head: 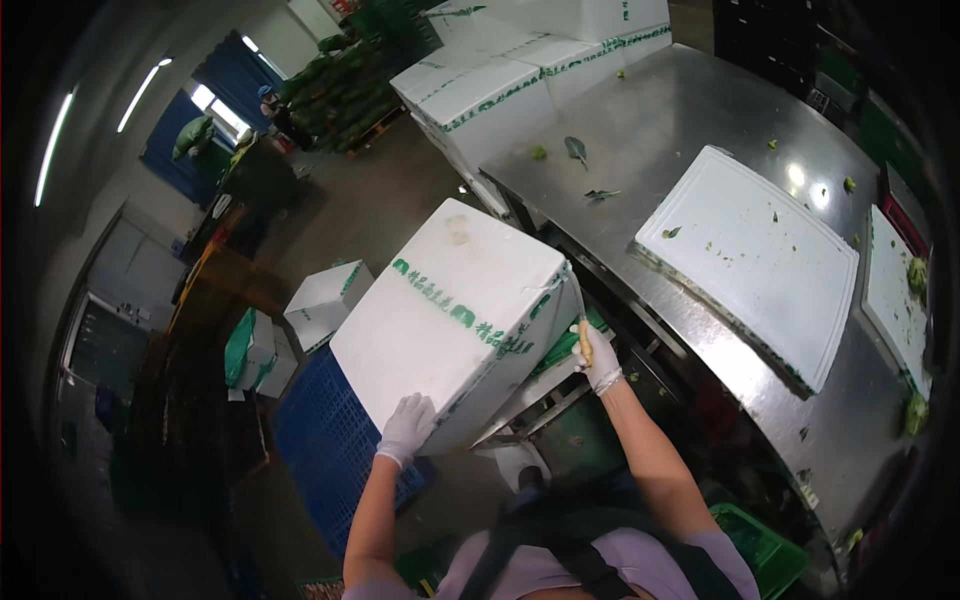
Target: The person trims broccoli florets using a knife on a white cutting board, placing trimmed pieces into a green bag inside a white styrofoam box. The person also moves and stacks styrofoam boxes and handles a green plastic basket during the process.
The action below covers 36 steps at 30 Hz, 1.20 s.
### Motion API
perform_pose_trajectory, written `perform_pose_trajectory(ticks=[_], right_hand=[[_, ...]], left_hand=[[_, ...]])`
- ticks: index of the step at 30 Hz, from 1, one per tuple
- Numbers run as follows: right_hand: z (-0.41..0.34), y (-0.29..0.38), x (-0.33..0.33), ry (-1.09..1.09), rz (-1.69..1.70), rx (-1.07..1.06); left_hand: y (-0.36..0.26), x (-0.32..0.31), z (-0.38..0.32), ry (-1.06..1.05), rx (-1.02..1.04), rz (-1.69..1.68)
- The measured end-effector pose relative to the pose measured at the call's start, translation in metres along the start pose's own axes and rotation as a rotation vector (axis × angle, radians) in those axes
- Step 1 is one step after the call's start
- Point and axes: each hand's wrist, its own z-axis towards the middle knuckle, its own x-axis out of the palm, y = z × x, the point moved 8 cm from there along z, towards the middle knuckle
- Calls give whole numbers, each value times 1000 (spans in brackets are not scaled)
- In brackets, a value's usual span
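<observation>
A large white foam box (439,300) with green printed writing stands in front of me, one corner turned towards the steel table. My left hand (406,427), in a white glove, lies on the box's near edge, palm down. In my gloved right hand (598,358) is a knife (586,342), gripped by its light wooden handle. Its thin blade points up along the box's right corner, close to the foam; whether it touches, I cannot tell. Below that hand, green material (559,351) shows beside the box. The box's contents are hidden.
The steel table (645,112) on the right bears a foam lid (757,255), a second foam panel (896,292) and leaf scraps. Foam boxes (487,97) are stacked at the far end. A blue pallet (330,435) lies left; a green crate (761,551) stands low right. People work far off.
</observation>
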Motion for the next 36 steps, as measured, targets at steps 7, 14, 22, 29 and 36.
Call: perform_pose_trajectory(ticks=[7, 14, 22, 29, 36], right_hand=[[15, -67, 54, -88, 115, -113], [-56, -176, 93, 13, 319, 52], [-133, -252, 145, 174, 356, 221], [-235, -319, 159, 469, 123, 333], [-245, -310, 158, 476, -1169, 183]], left_hand=[[48, -5, -27, -145, 198, -147], [60, 8, -29, -129, 260, -105], [60, 7, -28, -127, 287, -26], [72, 10, -20, -37, 317, -208], [202, -67, -90, -493, -37, -964]])
